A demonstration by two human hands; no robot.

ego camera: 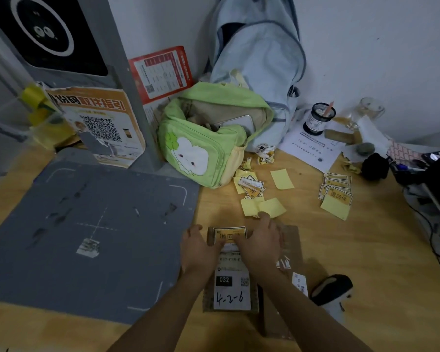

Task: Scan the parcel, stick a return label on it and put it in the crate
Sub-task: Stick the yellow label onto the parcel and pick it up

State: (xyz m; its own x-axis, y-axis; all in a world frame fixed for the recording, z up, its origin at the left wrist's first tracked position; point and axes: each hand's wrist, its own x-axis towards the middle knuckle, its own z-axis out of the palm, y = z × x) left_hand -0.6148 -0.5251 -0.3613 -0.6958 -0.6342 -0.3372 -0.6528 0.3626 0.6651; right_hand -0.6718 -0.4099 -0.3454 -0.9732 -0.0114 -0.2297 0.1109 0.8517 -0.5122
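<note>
A wooden desk [366,250] fills the view, backed by a white wall. On its left side lies a large grey scanning mat [87,224] with white corner marks and a dashed cross; behind it rises a grey post carrying an orange QR-code poster [99,123]. A pale blue backpack [259,59] leans in the corner, and a smaller green bag [208,138] with a white cartoon face sits open in front of it.

The brown parcel [287,252] lies flat on the desk just right of the mat, near the front edge. A white shipping label [231,288] on it reads "032" and "4-2-6". At the parcel's far end a yellow return label [228,233] lies on its top face.

Both hands rest on that label. The left hand [201,250] has its grip flat and spread, fingers pressing the label's left edge. The right hand [261,240] lies palm down across the label's right half, fingers extended, holding nothing.

Yellow backing slips [281,179] lie scattered beyond, and a stack of return labels [337,193] lies further right.
</note>
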